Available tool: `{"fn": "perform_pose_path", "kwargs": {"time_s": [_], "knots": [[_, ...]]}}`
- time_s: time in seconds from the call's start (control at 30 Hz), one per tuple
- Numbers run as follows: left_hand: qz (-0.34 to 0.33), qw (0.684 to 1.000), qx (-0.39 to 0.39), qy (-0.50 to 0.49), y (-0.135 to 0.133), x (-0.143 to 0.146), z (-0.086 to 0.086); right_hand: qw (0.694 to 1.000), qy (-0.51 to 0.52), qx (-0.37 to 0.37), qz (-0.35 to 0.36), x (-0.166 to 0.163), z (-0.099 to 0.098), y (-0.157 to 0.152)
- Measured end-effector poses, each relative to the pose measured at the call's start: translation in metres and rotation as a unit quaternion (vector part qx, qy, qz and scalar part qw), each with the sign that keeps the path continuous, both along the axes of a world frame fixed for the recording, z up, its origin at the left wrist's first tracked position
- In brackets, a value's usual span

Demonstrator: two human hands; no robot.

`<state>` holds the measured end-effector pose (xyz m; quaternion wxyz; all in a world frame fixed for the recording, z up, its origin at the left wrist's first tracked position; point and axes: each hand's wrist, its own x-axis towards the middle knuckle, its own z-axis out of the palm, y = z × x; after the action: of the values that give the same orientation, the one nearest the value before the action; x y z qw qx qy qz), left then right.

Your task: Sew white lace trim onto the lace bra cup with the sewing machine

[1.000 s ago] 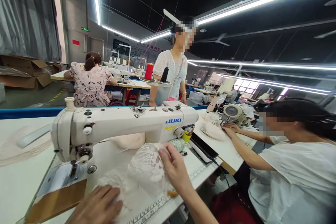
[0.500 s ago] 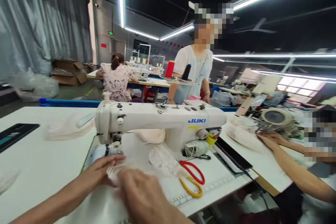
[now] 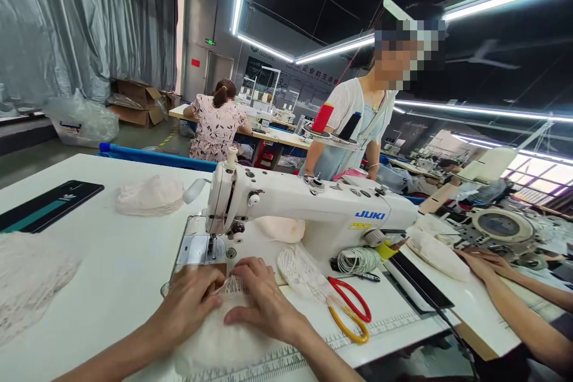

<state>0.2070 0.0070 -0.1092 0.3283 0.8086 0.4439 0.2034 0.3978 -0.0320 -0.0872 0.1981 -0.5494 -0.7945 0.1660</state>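
Left hand (image 3: 193,291) pinching gathered edge of cream lace fabric (image 3: 219,337); fabric lying on near side of JUKI sewing machine (image 3: 308,197). Right hand (image 3: 264,301) resting on fabric, cannot tell whether grasping. Red-and-yellow-handled scissors (image 3: 367,313) lying to right.

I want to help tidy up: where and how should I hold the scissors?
Best by the red loop and yellow loop together, probably coming from the near right: they lie uncovered, pointing that way, while the blades seem hidden by the white lacy cloth.
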Motion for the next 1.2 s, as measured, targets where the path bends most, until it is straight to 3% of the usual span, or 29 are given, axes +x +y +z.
{"fn": "perform_pose_path", "kwargs": {"time_s": [0.2, 0.4, 0.63, 0.77, 0.9, 1.03, 1.1, 1.2], "knots": [[-0.033, 0.998, -0.051, -0.032, 0.005, -0.015, 0.015, 0.994, 0.099, -0.025, -0.029, -0.001, -0.002, -0.002], [-0.086, 0.978, -0.143, -0.122, -0.011, -0.011, 0.022, 0.991, 0.126, -0.016, -0.049, -0.003, 0.006, -0.015], [-0.119, 0.978, -0.163, -0.063, -0.039, -0.029, 0.051, 0.989, 0.143, -0.024, -0.017, -0.010, 0.030, -0.048], [-0.094, 0.991, -0.087, 0.043, -0.015, -0.038, 0.053, 0.998, 0.032, 0.034, -0.046, -0.025, 0.023, -0.028], [-0.038, 0.996, -0.022, 0.083, 0.019, -0.036, 0.033, 0.996, -0.033, 0.058, -0.064, -0.033, -0.002, 0.012], [0.032, 0.992, 0.061, 0.107, 0.025, -0.034, 0.017, 0.995, -0.059, 0.060, -0.055, -0.030, -0.015, 0.035], [0.039, 0.982, 0.158, 0.100, 0.021, -0.032, 0.011, 0.995, -0.066, 0.059, -0.049, -0.027, -0.018, 0.039], [-0.035, 0.940, 0.332, 0.066, 0.018, -0.030, 0.000, 0.995, -0.071, 0.056, -0.039, -0.025, -0.019, 0.041]]}}
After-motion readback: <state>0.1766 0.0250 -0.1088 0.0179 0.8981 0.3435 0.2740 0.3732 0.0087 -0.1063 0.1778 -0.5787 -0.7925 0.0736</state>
